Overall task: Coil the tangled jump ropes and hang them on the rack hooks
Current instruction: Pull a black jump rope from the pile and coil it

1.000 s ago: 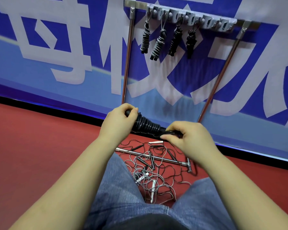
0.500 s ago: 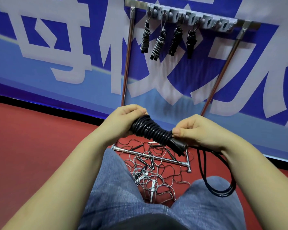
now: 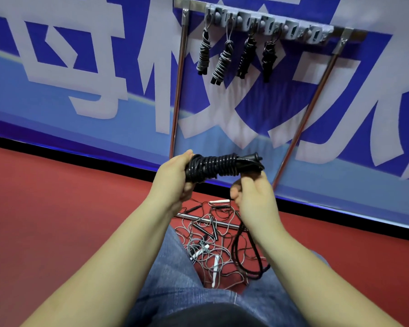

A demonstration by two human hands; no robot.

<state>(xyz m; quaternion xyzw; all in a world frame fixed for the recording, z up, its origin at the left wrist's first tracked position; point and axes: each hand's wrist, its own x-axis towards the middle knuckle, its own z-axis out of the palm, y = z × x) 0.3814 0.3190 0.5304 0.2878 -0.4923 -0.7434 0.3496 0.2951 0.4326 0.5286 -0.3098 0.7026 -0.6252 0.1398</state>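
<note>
Fingers of your left hand (image 3: 175, 178) are curled tight round the left end of the black coil (image 3: 219, 166), and your right hand (image 3: 254, 195) has turned palm-up under the other end, its fingers curled on the rope just below the handles (image 3: 250, 159). Compared with half a second ago, the coil has lifted and levelled out, the handles now poke up past your right hand instead of down, and the free loop (image 3: 248, 253) hangs shorter beneath your wrist. That looks like another wrap going on, so the bundle is close to done but not tied off. Four coiled ropes (image 3: 236, 56) already hang on the rack (image 3: 300, 31), with free hooks to their right. A grey tangle (image 3: 210, 241) is still lying on the floor (image 3: 57, 208) between your knees.
</note>
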